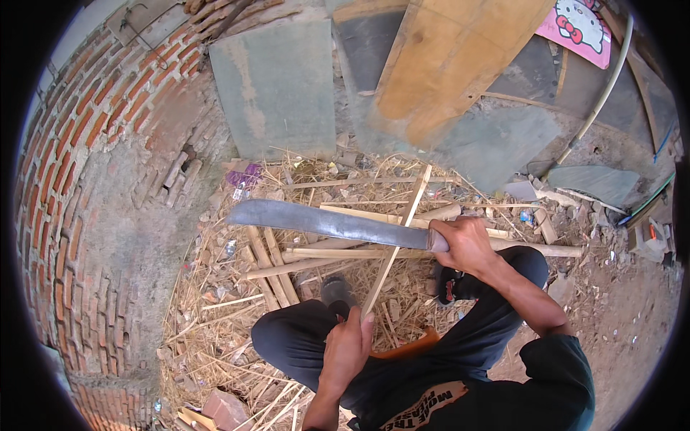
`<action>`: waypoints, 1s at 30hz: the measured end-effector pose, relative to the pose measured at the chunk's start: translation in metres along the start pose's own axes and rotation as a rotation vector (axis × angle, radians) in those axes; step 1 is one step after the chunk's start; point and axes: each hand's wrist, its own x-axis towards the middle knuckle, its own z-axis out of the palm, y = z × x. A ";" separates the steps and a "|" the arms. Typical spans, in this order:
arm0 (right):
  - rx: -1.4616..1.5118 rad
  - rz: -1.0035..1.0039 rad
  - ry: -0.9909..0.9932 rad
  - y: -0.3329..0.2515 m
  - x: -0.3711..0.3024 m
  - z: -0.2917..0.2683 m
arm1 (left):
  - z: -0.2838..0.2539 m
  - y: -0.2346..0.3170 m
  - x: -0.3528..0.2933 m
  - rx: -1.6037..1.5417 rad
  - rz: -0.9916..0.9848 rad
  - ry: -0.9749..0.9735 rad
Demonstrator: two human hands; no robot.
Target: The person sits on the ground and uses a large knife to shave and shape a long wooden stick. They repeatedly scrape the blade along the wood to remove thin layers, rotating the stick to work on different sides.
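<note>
My right hand (pixel 463 246) is closed round the handle of a machete (pixel 323 221), whose long grey blade points left, roughly level across the view. The blade lies across a narrow bamboo strip (pixel 412 205), near the handle end. Whether the edge touches the strip I cannot tell. Below, in front of my lap, my left hand (pixel 347 350) grips the strip's lower end, and the strip slants up to the right. Under the machete, several bamboo pieces (pixel 316 264) lie crossed on the ground between and beyond my feet.
Wood shavings and rubble (pixel 223 323) cover the ground around me. A brick wall (pixel 93 187) rises on the left. Grey panels (pixel 277 93) and a tan board (pixel 445 65) lean at the back. A pale pipe (pixel 604 93) stands at the right, and an orange object (pixel 410 345) shows between my legs.
</note>
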 end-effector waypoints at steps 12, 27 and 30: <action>-0.044 0.087 -0.015 0.017 0.034 -0.007 | -0.004 -0.002 -0.014 0.175 -0.014 0.078; 0.096 0.491 -0.003 0.071 0.048 -0.013 | -0.019 -0.025 -0.050 0.110 -0.079 0.045; 0.222 0.525 0.072 0.082 0.030 -0.005 | -0.027 -0.036 -0.048 -0.123 -0.086 0.045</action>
